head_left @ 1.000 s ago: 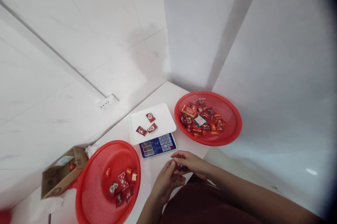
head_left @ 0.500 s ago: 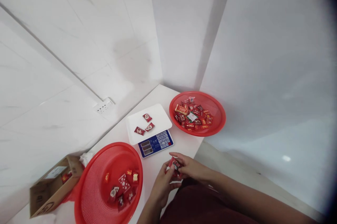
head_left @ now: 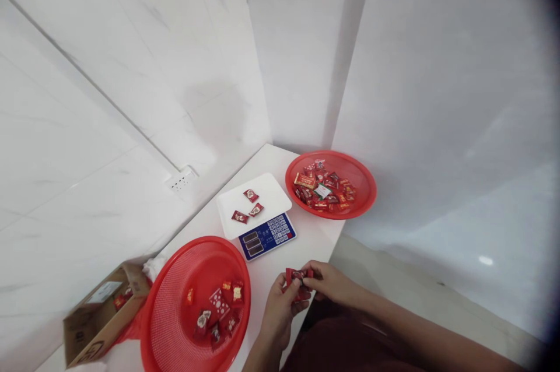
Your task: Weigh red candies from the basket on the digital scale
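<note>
Close to my body, at the table's front edge, both hands meet around a few red-wrapped candies point(head_left: 298, 274). My left hand point(head_left: 279, 309) is closed on them, its thumb lying over the wrappers. From the other side my right hand point(head_left: 331, 283) pinches the candies' right end with its fingertips. How many pieces lie under the fingers is hidden. Just beyond stands a digital scale point(head_left: 268, 236) with a white pan point(head_left: 273, 194) and a blue keypad panel. Three small red candies point(head_left: 251, 196) rest apart on the pan.
A deep red plastic basket point(head_left: 168, 302) with several candies stands at the left. At the back right a red basket point(head_left: 366, 200) holds a larger pile. An open cardboard box point(head_left: 111, 334) sits at the far left. A white power strip point(head_left: 182, 179) is on the wall.
The candies in my hands have been turned, so more of the red wrappers shows. My right hand's fingers have drawn in to pinch. The view has shifted slightly; the pan's candies lie unchanged.
</note>
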Demonstrator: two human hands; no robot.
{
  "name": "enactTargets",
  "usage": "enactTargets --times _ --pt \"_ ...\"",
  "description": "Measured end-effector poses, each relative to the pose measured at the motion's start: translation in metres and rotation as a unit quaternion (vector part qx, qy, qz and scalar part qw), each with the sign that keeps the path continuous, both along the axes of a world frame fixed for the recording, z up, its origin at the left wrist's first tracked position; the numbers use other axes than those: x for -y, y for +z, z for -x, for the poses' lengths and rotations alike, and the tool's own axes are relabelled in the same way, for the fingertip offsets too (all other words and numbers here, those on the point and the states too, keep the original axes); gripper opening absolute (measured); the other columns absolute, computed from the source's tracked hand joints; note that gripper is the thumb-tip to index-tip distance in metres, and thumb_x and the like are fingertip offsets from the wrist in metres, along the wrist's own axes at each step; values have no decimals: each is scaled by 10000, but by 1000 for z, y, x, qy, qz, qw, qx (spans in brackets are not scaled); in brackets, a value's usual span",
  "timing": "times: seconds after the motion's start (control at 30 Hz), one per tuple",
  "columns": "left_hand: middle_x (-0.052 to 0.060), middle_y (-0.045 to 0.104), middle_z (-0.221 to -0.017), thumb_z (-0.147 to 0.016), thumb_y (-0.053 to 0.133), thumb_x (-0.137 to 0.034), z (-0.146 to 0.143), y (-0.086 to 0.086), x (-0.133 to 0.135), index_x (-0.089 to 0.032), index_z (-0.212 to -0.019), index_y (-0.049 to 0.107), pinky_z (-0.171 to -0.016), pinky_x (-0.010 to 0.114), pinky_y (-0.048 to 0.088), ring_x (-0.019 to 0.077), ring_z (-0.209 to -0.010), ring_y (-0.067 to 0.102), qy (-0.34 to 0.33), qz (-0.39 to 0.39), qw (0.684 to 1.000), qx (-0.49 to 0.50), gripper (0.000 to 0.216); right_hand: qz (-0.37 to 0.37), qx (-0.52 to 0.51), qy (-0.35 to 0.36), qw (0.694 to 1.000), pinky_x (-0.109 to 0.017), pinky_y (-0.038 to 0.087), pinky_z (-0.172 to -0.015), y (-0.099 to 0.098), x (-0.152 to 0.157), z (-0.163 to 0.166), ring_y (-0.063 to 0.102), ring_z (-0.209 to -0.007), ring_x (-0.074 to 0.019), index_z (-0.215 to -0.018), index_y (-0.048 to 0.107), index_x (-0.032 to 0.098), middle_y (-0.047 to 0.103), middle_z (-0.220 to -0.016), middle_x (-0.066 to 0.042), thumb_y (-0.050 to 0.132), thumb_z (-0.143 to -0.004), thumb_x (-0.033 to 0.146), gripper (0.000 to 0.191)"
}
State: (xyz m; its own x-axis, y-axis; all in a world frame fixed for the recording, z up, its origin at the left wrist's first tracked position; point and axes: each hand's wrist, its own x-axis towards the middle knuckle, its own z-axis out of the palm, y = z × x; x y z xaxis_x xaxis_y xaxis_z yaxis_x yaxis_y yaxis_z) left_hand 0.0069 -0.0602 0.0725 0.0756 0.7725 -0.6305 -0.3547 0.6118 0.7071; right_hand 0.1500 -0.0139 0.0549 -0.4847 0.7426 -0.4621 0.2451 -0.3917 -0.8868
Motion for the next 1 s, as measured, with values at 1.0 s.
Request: enactTargets --times 1.0 --pt "69 632 -948 -687 544 -18 51 -23 -7 -178 -789 482 -856 292 455 132 -839 623 278 20 958 65 199 167 -41 -158 972 -202 419 -529 -34 -106 31 524 -513 -75 -725 554 152 605 -633 -10 612 -742 269 132"
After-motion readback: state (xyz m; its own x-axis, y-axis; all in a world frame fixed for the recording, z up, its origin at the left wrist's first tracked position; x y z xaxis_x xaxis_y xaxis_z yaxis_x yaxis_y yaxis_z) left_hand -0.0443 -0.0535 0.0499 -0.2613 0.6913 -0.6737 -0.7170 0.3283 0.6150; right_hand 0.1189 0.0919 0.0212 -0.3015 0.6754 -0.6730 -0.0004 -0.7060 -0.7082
